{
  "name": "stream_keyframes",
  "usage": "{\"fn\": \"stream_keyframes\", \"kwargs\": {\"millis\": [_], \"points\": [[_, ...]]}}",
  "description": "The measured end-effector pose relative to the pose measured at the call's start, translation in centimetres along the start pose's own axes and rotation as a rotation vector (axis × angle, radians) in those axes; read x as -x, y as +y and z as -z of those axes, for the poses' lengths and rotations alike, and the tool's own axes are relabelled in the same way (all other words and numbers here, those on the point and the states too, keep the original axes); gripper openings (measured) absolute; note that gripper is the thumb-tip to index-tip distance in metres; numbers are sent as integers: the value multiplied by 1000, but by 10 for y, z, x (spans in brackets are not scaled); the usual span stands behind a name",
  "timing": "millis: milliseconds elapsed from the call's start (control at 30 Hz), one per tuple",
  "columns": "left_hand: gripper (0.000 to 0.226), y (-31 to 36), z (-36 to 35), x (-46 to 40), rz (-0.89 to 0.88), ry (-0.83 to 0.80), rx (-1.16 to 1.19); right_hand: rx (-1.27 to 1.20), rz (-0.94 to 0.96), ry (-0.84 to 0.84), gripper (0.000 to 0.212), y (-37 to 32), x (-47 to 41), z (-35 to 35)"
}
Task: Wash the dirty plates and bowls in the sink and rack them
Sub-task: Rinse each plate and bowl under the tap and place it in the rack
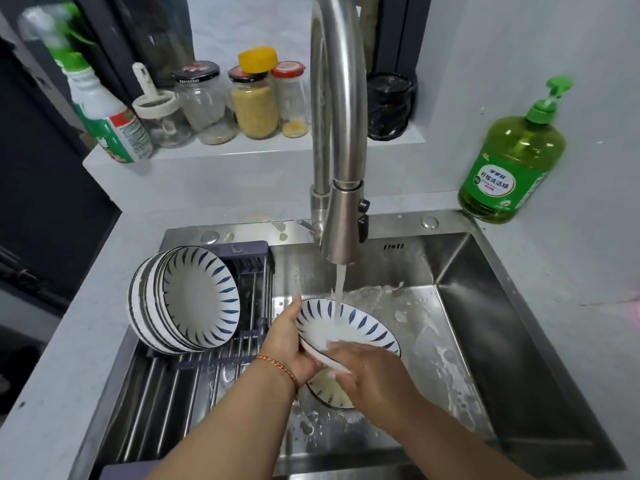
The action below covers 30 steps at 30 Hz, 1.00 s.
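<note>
Rinsing under the tap, the left hand (289, 344) grips the plate (346, 329) by its rim while the right hand (372, 372) rubs it with flat fingers; wet glazed ceramic looks slippery, stiff and breakable.

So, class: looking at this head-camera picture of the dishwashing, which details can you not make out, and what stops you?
Head view only:
- How many dishes stand in the rack stack: the front dish hides those behind it.
- The dish in the sink: mostly covered by both hands and the held plate.
- Right hand fingertips: blurred by motion and water.
- Spray bottle label: blurred.
- The sink drain: not seen.
</note>
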<state>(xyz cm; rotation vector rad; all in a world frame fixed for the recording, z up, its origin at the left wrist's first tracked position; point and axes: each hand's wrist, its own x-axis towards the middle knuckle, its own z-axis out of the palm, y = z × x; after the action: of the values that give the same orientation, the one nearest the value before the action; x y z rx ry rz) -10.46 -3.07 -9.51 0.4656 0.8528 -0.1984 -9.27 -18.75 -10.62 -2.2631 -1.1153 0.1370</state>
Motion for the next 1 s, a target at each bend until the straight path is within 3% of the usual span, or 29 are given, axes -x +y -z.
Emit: {"fn": "stream_keyframes", "kwargs": {"millis": [67, 133, 233, 400, 567, 700, 833, 1000], "points": [[62, -1, 6, -4, -43, 26, 39, 38, 24, -34, 39, -2, -3, -4], [61, 0, 12, -7, -84, 30, 52, 20, -25, -195, 58, -4, -7, 1], [64, 2, 17, -4, -129, -9, 20, -203, -170, -394, 89, -5, -13, 10], [53, -6, 14, -2, -201, -8, -79, -293, -176, -468, 91, -6, -41, 4], [60, -11, 20, -3, -197, -96, -53, 31, -201, -460, 107, 23, -50, 9], [70, -7, 28, -4, -271, -64, -29, 213, -184, -503, 111, 29, -31, 29], [53, 2, 33, -4, -288, -8, 9, 89, -93, -454, 78, 22, 3, 44], [54, 3, 12, 7, -213, -125, 8, 196, 149, -116, 47, 33, 25, 27]]}}
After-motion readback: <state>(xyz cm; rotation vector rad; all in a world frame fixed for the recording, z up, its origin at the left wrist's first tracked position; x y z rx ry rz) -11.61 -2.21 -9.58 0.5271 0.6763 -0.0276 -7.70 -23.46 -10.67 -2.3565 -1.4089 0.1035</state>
